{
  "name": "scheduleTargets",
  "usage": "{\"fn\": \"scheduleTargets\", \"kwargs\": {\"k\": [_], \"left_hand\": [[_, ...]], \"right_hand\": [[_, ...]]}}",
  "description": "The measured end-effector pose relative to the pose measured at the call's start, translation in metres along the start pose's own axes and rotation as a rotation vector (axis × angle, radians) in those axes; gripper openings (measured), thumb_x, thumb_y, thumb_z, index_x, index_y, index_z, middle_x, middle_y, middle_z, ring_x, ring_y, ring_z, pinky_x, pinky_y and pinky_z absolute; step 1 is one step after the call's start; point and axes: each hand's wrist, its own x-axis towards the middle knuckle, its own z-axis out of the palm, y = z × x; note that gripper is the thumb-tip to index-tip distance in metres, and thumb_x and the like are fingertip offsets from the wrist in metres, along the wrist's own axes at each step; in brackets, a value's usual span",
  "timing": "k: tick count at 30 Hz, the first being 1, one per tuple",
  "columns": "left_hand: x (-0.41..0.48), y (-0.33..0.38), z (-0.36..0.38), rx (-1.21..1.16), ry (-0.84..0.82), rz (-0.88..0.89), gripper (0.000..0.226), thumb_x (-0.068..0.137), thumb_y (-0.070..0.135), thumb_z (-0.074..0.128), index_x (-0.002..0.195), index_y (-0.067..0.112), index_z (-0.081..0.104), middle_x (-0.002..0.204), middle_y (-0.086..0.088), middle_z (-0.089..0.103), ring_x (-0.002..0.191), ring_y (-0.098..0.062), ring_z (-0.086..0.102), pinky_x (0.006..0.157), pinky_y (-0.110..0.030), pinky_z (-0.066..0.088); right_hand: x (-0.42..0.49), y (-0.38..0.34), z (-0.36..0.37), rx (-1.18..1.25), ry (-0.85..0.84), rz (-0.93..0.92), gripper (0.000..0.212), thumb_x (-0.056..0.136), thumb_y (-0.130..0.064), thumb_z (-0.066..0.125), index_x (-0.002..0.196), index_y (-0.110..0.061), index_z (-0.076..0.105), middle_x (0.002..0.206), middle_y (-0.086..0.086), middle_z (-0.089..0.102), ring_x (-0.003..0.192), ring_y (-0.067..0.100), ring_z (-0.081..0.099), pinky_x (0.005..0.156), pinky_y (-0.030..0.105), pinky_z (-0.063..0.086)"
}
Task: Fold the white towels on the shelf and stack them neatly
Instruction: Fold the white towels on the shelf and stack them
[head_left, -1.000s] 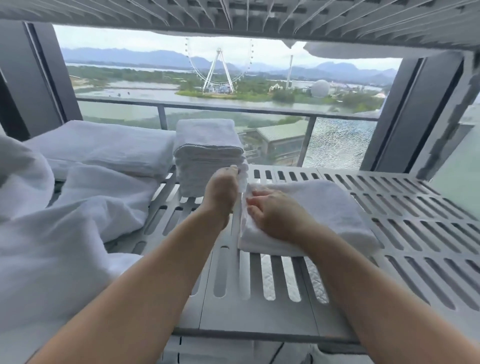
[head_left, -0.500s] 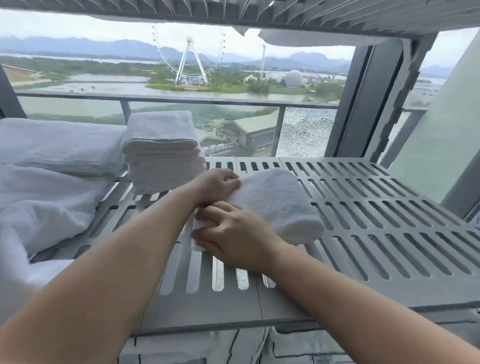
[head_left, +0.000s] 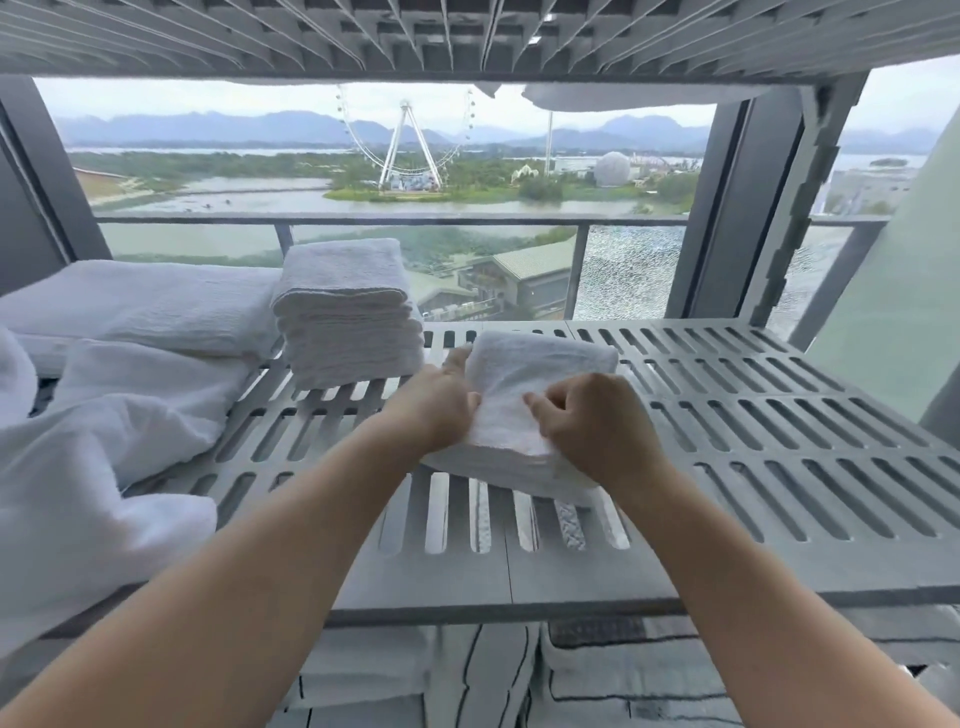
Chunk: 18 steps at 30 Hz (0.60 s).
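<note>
A folded white towel (head_left: 545, 371) lies on the grey slatted shelf (head_left: 779, 441), just right of centre. My left hand (head_left: 434, 408) grips its left edge, thumb on top and fingers along the side. At the towel's near right part, my right hand (head_left: 589, 428) holds it with curled fingers. A neat stack of folded white towels (head_left: 348, 312) stands just left of and behind the held towel, a small gap between them. Loose unfolded white towels (head_left: 104, 415) are heaped on the left side of the shelf.
Another slatted shelf (head_left: 467, 36) runs close overhead, cloth hanging over its far edge. Behind the shelf are a window and railing (head_left: 467, 221). Striped fabric (head_left: 597, 670) lies on the level below. Bare slats extend to the right.
The towel has gone from a wide flat fold to a compact thicker one. My hands shifted from its left end to holding it on both sides.
</note>
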Motion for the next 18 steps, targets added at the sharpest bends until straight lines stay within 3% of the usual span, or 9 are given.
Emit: {"fn": "scheduleTargets", "kwargs": {"k": [2, 3, 5, 8, 12, 15, 18], "left_hand": [[-0.010, 0.008, 0.003, 0.047, -0.029, -0.043, 0.065, 0.102, 0.030, 0.041, 0.158, 0.025, 0.009, 0.147, -0.021, 0.043, 0.127, -0.037, 0.049, 0.106, -0.048, 0.041], [-0.014, 0.012, 0.004, 0.082, -0.043, -0.065, 0.061, 0.104, 0.028, 0.037, 0.158, 0.024, 0.009, 0.151, -0.019, 0.041, 0.129, -0.037, 0.048, 0.107, -0.048, 0.040], [-0.021, 0.015, 0.007, 0.084, -0.059, -0.115, 0.056, 0.105, 0.028, 0.031, 0.158, 0.024, 0.014, 0.152, -0.015, 0.041, 0.132, -0.037, 0.046, 0.109, -0.048, 0.039], [-0.032, 0.013, 0.006, -0.010, 0.010, -0.135, 0.050, 0.103, 0.035, 0.035, 0.152, 0.028, 0.028, 0.139, -0.018, 0.054, 0.124, -0.037, 0.051, 0.102, -0.042, 0.042], [-0.048, 0.013, 0.008, -0.142, 0.108, -0.096, 0.047, 0.099, 0.036, 0.046, 0.145, 0.029, 0.040, 0.131, -0.014, 0.058, 0.107, -0.029, 0.059, 0.090, -0.038, 0.046], [-0.057, 0.016, 0.010, -0.257, 0.180, -0.087, 0.047, 0.096, 0.033, 0.051, 0.143, 0.029, 0.043, 0.132, -0.012, 0.055, 0.103, -0.023, 0.058, 0.083, -0.033, 0.041], [-0.068, 0.018, 0.010, -0.359, 0.265, -0.042, 0.045, 0.096, 0.031, 0.055, 0.140, 0.030, 0.045, 0.136, -0.008, 0.052, 0.106, -0.015, 0.054, 0.085, -0.026, 0.034]], "right_hand": [[-0.004, 0.013, -0.003, -0.129, 0.135, 0.141, 0.033, 0.089, -0.050, 0.064, 0.081, -0.018, 0.068, 0.079, 0.004, 0.070, 0.074, 0.023, 0.066, 0.062, 0.028, 0.048], [-0.005, 0.019, -0.003, -0.199, 0.122, 0.248, 0.042, 0.087, -0.058, 0.063, 0.096, -0.017, 0.067, 0.091, 0.005, 0.069, 0.084, 0.025, 0.066, 0.065, 0.029, 0.047], [-0.005, 0.027, 0.000, -0.286, -0.054, 0.431, 0.067, 0.086, -0.075, 0.047, 0.112, -0.016, 0.062, 0.104, 0.008, 0.065, 0.092, 0.028, 0.063, 0.066, 0.033, 0.046], [-0.006, 0.029, 0.006, -0.319, -0.163, 0.463, 0.074, 0.088, -0.079, 0.028, 0.109, -0.018, 0.064, 0.100, 0.009, 0.066, 0.081, 0.025, 0.052, 0.064, 0.033, 0.039], [-0.012, 0.029, 0.009, -0.100, -0.101, 0.414, 0.059, 0.089, -0.069, 0.047, 0.089, -0.011, 0.058, 0.097, 0.011, 0.068, 0.080, 0.026, 0.055, 0.073, 0.037, 0.048], [-0.014, 0.028, 0.008, 0.071, -0.060, 0.363, 0.051, 0.091, -0.054, 0.058, 0.103, -0.005, 0.062, 0.102, 0.013, 0.070, 0.093, 0.032, 0.065, 0.084, 0.042, 0.052], [-0.015, 0.022, 0.004, 0.053, 0.072, 0.278, 0.046, 0.093, -0.048, 0.058, 0.106, -0.004, 0.061, 0.099, 0.013, 0.071, 0.095, 0.034, 0.066, 0.086, 0.044, 0.050]]}}
